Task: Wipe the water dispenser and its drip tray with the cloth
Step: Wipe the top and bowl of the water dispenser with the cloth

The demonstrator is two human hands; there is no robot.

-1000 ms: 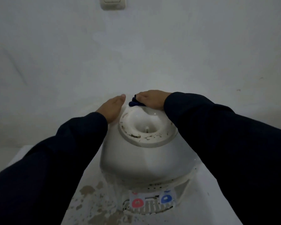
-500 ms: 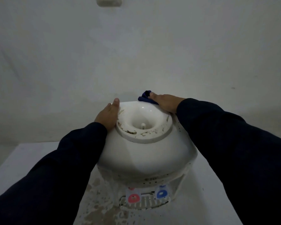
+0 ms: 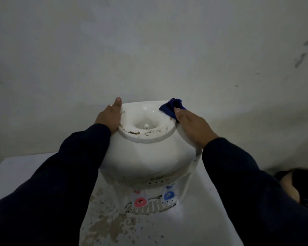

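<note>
A white tabletop water dispenser (image 3: 149, 157) stands in front of me, its round top collar (image 3: 146, 137) stained brown along the near rim. My right hand (image 3: 194, 126) presses a dark blue cloth (image 3: 171, 108) onto the collar's far right edge. My left hand (image 3: 109, 116) lies flat against the collar's left side, fingers together, holding nothing. Below, a red tap (image 3: 140, 202) and a blue tap (image 3: 168, 195) hang over the slotted drip tray (image 3: 149, 208).
The dispenser sits on a white table (image 3: 194, 224) whose surface is speckled with brown stains at the front left. A bare wall (image 3: 149, 50) rises close behind. A dark object (image 3: 295, 183) lies low at the right, beyond the table edge.
My right hand has slid the blue cloth from the collar's far middle around to its right side. My left hand stayed on the left side. The view shifted slightly.
</note>
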